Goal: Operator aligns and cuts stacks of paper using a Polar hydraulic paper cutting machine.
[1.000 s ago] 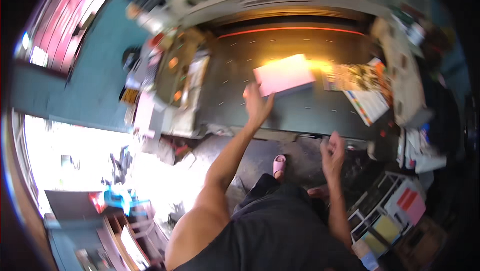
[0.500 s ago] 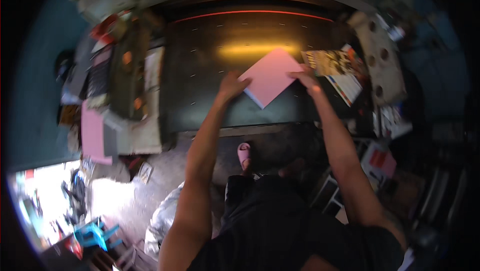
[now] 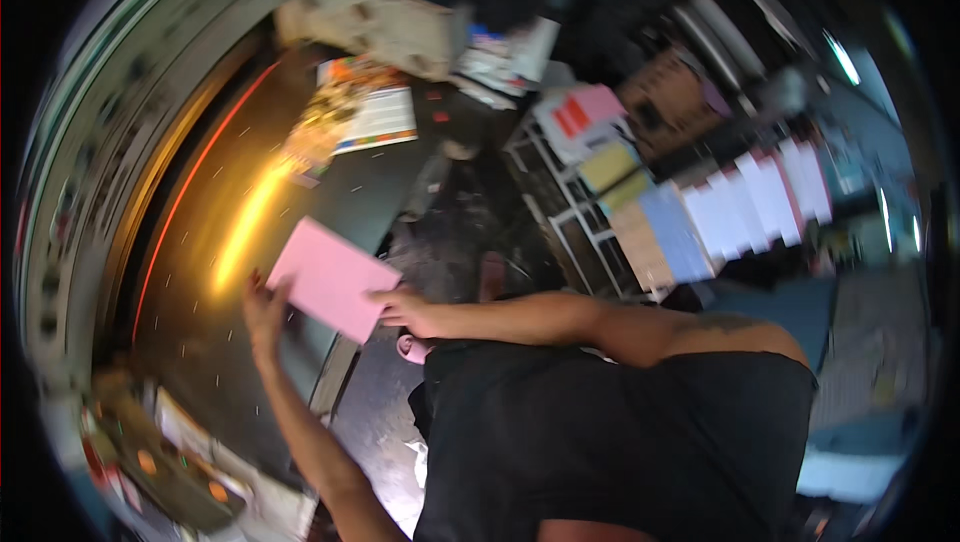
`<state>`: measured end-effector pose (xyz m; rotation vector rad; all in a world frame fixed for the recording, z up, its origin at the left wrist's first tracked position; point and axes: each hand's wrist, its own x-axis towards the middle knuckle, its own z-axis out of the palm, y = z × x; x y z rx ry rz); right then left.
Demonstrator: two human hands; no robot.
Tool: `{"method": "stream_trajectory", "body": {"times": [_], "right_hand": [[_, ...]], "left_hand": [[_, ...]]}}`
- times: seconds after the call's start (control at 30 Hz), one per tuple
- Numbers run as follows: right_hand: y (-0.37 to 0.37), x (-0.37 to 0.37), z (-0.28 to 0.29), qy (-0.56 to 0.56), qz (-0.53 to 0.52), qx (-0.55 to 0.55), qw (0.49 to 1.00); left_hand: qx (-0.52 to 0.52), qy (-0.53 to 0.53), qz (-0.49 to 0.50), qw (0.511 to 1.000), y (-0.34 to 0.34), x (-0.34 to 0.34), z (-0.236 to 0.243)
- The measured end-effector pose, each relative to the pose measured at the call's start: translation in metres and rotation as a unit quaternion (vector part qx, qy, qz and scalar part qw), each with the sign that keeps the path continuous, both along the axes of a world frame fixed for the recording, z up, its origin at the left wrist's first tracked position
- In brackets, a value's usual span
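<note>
Pink paper (image 3: 335, 282), a rectangular sheet or thin stack, is held over the front edge of a dark metal machine table (image 3: 205, 347). My right hand (image 3: 402, 312) grips its right edge between thumb and fingers. At the paper's left corner is my left hand (image 3: 265, 314), its fingers apart and slightly blurred; it seems to touch the edge at most. Farther along the table lie printed colour sheets (image 3: 375, 122), beyond the pink paper. A red light line and a yellow glow cross the table's surface.
To the right stands a white metal rack (image 3: 570, 207) beside several paper stacks (image 3: 745, 207). A brown cardboard box (image 3: 672, 102) sits behind it. Pale side tables with round holes (image 3: 375, 27) flank the machine. A pink slipper (image 3: 410, 348) shows on the floor.
My view has swung to the right, bringing the rack and paper stacks into sight. The pink paper has come back toward me, to the table's front edge. My left hand's fingers have loosened from it.
</note>
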<state>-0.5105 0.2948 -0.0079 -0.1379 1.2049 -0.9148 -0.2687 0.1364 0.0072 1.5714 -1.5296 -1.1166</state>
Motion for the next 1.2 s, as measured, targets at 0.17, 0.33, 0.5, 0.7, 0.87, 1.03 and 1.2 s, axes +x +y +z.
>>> {"method": "stream_trajectory", "body": {"times": [0.17,0.33,0.5,0.7,0.87,1.03,1.2], "right_hand": [[-0.012,-0.018,0.034,0.107,-0.024,-0.052,0.993],[0.001,-0.135,0.081,0.105,0.059,-0.107,0.987],[0.027,-0.291,0.083,0.053,0.084,-0.153,0.983],[0.031,-0.496,0.045,0.06,0.054,-0.187,0.979],[0.02,-0.687,0.005,0.195,0.13,-0.076,0.969],[0.001,-0.86,-0.001,0.361,0.037,-0.062,0.93],[-0.04,-0.976,-0.005,0.337,-0.059,-0.028,0.939]], "left_hand": [[0.166,-0.147,-0.158,0.962,-0.028,-0.019,0.023],[0.257,-0.002,-0.194,0.947,0.048,-0.077,0.044],[0.386,0.154,-0.124,0.901,0.117,-0.195,0.012],[0.524,0.347,-0.123,0.768,0.121,-0.402,-0.028],[0.46,0.305,-0.236,0.8,0.08,-0.598,-0.052],[0.434,0.296,-0.235,0.818,0.04,-0.791,-0.06],[0.468,0.258,-0.231,0.813,0.0,-0.951,-0.071]]}}
